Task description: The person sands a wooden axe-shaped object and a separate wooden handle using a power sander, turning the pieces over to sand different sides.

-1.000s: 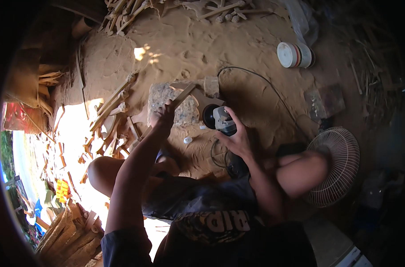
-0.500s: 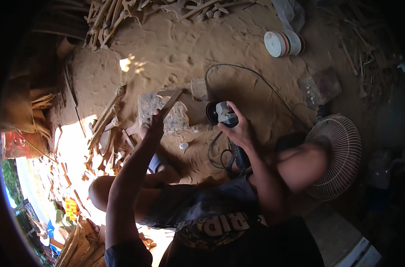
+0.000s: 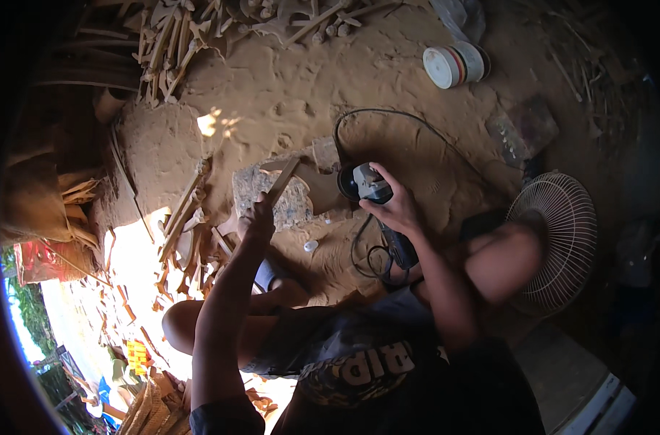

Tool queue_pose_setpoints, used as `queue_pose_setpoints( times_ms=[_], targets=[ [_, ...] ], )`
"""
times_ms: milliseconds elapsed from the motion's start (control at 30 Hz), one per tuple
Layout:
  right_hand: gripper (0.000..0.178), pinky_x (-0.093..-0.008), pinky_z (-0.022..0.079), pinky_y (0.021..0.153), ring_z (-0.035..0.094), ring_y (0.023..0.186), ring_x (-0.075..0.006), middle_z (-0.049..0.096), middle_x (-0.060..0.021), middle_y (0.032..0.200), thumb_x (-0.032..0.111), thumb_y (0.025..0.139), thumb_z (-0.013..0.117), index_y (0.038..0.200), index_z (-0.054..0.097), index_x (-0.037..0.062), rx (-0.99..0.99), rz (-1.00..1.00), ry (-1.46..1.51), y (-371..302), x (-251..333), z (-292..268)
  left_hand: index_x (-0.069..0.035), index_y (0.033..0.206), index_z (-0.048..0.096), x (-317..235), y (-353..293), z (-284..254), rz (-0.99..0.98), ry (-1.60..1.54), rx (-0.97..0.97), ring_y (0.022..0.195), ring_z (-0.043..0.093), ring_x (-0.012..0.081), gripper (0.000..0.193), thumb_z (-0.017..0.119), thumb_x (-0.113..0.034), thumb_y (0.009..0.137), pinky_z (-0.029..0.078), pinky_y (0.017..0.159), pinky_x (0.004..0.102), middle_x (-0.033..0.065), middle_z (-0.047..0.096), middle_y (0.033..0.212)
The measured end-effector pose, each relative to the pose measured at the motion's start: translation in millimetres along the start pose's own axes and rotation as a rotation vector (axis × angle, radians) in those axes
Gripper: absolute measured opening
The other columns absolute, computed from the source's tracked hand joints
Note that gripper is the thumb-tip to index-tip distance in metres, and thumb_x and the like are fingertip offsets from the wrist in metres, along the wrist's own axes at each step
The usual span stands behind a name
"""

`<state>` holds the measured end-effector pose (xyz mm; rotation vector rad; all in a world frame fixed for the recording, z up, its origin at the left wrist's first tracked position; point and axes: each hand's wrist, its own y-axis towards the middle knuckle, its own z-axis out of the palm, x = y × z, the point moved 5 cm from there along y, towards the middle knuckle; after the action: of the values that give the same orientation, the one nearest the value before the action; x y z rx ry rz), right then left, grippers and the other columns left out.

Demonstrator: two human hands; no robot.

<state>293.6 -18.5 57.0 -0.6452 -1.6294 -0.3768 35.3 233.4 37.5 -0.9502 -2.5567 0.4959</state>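
My left hand (image 3: 256,220) is closed around the lower end of a flat, pale brown strip (image 3: 283,180), wood or bone, which slants up and to the right. That strip lies over a worn, light-coloured block (image 3: 251,190) on the sandy ground. In my right hand (image 3: 401,210) is an angle grinder (image 3: 371,183), gripped near its grey head. Its dark round guard (image 3: 346,183) faces left, toward the block and a short gap from the strip. The grinder's black body (image 3: 399,246) hangs down toward my leg. Whether the disc spins cannot be made out.
A black cord (image 3: 417,119) loops across the sand beyond the grinder. A fan with a wire cage (image 3: 554,243) stands beside my right knee. Bone-like sticks are heaped at the far left (image 3: 174,47) and near left (image 3: 188,239). A white tub (image 3: 440,68) lies on its side.
The whole view has shifted slightly, with near things lying a little further right. Both hands keep their holds, and strip and grinder stay in much the same place relative to the block.
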Motion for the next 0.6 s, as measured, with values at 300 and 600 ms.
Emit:
queue_pose_setpoints(
  times_ms=[300,600],
  targets=[
    [0.086,-0.0382,0.049,0.116,0.065,0.137,-0.0298,0.064,-0.0219,0.15,0.017,0.083,0.084,0.16,0.05,0.0026,0.016,-0.104,0.018,-22,2,20,-0.01,0.147,0.045,5,12,11,0.018,0.053,0.047,0.115,0.077,0.0365,0.042,0.056,-0.021,0.108,0.064,0.092,0.0504,0.0176,0.076,0.124],
    [0.084,-0.0368,0.05,0.114,0.066,0.132,-0.0245,0.068,-0.0171,0.143,0.008,0.079,0.086,0.157,0.054,0.0037,-0.096,-0.027,0.014,29,-40,-13,-0.009,0.151,0.042,-4,5,-5,0.012,0.035,0.114,0.114,0.076,0.0389,0.046,0.054,-0.02,0.108,0.064,0.091,0.0529,0.0187,0.076,0.122]
  ],
)
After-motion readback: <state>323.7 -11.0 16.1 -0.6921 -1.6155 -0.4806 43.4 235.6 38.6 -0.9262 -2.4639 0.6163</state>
